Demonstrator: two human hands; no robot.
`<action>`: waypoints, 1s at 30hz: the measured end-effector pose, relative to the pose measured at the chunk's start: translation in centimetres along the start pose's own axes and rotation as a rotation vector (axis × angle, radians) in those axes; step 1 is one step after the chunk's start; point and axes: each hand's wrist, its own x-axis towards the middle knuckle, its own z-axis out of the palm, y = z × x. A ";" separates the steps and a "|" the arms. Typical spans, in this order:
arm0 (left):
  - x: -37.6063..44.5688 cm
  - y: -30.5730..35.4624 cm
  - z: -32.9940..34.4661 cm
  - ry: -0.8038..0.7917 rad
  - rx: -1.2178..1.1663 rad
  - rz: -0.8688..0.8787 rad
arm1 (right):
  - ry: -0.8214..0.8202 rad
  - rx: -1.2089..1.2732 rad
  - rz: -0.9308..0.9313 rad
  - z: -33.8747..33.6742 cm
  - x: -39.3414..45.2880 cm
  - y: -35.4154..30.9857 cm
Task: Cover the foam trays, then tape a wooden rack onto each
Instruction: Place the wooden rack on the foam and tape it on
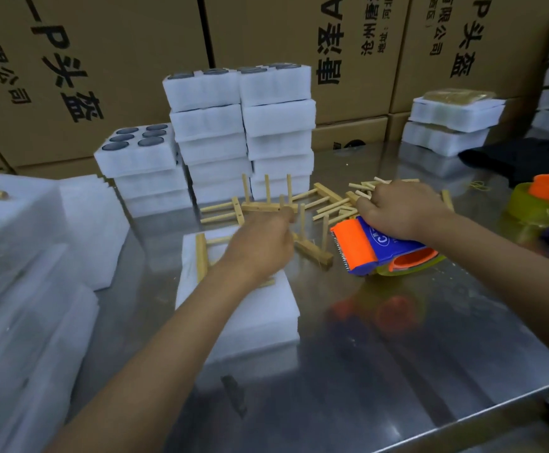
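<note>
A covered white foam tray [250, 322] lies on the steel table in front of me with a wooden rack [202, 259] on its far end. My left hand [260, 246] reaches over that tray, fingers curled on the bar of another wooden rack [260, 206] whose pegs stand up. A loose pile of racks [332, 201] lies behind. My right hand [397, 209] hovers at the pile's right side and grips the blue and orange tape dispenser [361, 250], which tilts below the palm. Where the fingertips sit is hidden.
Stacks of foam trays [243, 132] stand at the back, with lower ones at left [142, 165] and right [449, 125]. Foam sheets [21, 256] fill the left side. A second tape roll [534, 207] and dark cloth [521, 158] lie at right. Cardboard boxes wall the rear.
</note>
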 end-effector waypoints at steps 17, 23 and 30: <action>0.2 0.7 3.2 -0.032 -0.275 0.049 | 0.107 -0.272 0.044 1.4 -0.6 -4.9; 0.3 0.6 3.1 -0.061 -0.336 0.059 | 0.117 -0.320 0.105 2.0 -0.5 -6.1; -0.1 0.6 2.7 -0.069 -0.556 0.031 | 0.133 -0.314 0.171 1.8 -2.4 -6.1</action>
